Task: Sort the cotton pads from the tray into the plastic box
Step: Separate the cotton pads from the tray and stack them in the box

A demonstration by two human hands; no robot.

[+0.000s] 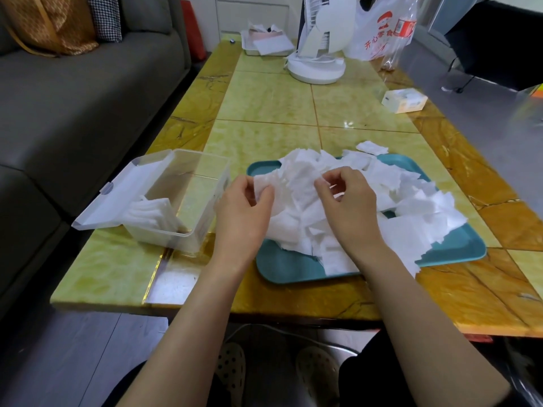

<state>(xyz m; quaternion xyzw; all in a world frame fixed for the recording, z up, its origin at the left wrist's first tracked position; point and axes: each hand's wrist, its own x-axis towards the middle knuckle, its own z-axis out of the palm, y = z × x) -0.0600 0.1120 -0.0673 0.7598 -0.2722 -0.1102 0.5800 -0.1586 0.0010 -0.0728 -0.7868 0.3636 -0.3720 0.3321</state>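
Heaping over most of a teal tray (293,271), the cotton pads (299,201) lie in a loose white pile near the front edge of the table (264,101), some hanging over the tray's right and near rims. One stray pad (371,147) sits on the tabletop just beyond the tray's far edge.

The left hand (244,212) is at the left side of the pile, its fingers curled and its thumb (266,196) pressed against them, pinching a single cotton pad (263,183) lifted a little off the heap. The right hand (352,210) is over the middle of the pile, its fingers (323,186) tightly curled towards the thumb, closing on pads at the top of the heap; how many it grips cannot be told.

Left of the tray stands the clear plastic box (211,177), its hinged lid (117,195) thrown open to the left. A small stack of pads (152,212) stands on edge in its near left corner.

Farther along the table are a white fan (317,63), a printed plastic bag (373,33), a small carton (405,100) on the right and a tray of papers (267,42). A grey sofa (73,98) runs along the left.
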